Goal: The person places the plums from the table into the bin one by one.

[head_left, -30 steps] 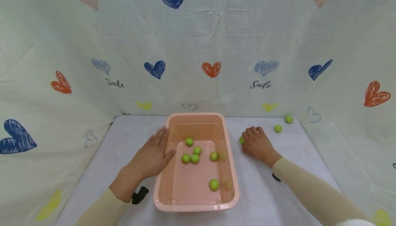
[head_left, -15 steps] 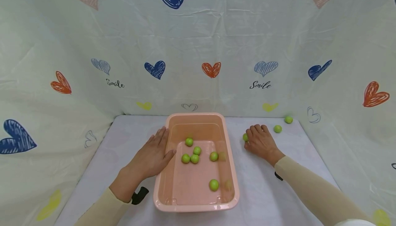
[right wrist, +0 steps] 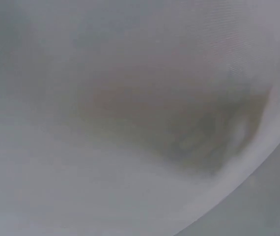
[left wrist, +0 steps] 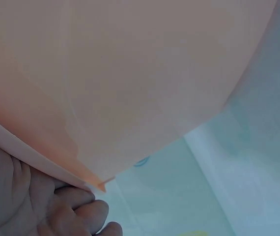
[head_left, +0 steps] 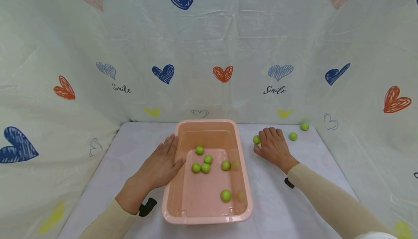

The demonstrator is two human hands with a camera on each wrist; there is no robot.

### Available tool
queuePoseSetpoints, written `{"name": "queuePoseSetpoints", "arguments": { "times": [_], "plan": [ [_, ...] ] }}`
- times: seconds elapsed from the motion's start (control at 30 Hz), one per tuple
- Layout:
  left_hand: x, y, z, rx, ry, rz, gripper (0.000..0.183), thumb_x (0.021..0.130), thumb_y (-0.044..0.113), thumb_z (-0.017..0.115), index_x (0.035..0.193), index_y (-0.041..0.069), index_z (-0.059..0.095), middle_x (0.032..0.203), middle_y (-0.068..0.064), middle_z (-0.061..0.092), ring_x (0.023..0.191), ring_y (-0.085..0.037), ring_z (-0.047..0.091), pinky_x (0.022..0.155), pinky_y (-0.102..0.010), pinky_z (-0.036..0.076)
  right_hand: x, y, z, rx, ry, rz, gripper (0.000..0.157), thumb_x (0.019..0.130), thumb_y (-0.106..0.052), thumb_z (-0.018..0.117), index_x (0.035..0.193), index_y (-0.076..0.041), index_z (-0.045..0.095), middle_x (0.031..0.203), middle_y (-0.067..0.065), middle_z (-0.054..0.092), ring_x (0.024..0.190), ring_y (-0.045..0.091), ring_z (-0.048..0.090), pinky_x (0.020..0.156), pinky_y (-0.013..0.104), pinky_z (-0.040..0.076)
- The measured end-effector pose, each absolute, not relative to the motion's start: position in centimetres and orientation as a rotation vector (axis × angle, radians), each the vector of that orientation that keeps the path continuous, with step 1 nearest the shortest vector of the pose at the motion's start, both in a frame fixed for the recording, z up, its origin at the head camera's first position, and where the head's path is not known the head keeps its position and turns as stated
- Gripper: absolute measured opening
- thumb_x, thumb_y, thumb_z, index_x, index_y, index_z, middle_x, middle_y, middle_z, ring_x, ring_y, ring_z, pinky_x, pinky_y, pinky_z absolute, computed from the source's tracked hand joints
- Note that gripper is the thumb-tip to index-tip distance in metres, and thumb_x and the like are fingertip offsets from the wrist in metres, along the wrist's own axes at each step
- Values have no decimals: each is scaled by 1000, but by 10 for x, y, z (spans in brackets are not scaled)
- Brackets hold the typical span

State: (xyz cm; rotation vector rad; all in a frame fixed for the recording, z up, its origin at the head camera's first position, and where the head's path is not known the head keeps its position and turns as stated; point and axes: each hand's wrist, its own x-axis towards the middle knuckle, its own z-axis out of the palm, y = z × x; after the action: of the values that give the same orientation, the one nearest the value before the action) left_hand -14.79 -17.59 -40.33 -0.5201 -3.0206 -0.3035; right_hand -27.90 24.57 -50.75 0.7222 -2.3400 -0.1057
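My left hand (head_left: 158, 166) lies along the left rim of a pink plastic tub (head_left: 207, 219) in the head view, fingers straight and thumb over the edge. The left wrist view has its palm and fingers (left wrist: 76, 211) against the tub's wall (left wrist: 145, 73). Right of the tub, my right hand (head_left: 275, 148) pinches a small green ball (head_left: 257, 139) between thumb and fingers; the contact is partly hidden. Inside the tub lie several like green balls (head_left: 208, 159). The right wrist view is too blurred to make out the hand or ball.
Two more green balls, a nearer one (head_left: 293, 136) and a farther one (head_left: 304, 126), lie at the table's back right corner. A white tabletop (head_left: 274, 199) carries everything. A heart-printed sheet (head_left: 248, 46) hangs behind and along both sides.
My right hand first shifted a little right with the green ball, then turned so that the thumb shows and the ball sits farther back. The left hand and tub stay put.
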Motion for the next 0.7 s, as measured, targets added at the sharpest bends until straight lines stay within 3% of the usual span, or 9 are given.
{"name": "queuePoseSetpoints", "arguments": {
  "times": [0.7],
  "plan": [
    [-148, -176, -403, -539, -3016, -296, 77, 103, 41, 49, 153, -12, 22, 159, -28, 21, 147, -40, 21, 117, -55, 23, -276, 212, -448, 650, -2272, 91, 38, 83, -40, 51, 88, -2, 52, 82, 13, 49, 80, 35, 45, 70, 48, 35]
  ]
}}
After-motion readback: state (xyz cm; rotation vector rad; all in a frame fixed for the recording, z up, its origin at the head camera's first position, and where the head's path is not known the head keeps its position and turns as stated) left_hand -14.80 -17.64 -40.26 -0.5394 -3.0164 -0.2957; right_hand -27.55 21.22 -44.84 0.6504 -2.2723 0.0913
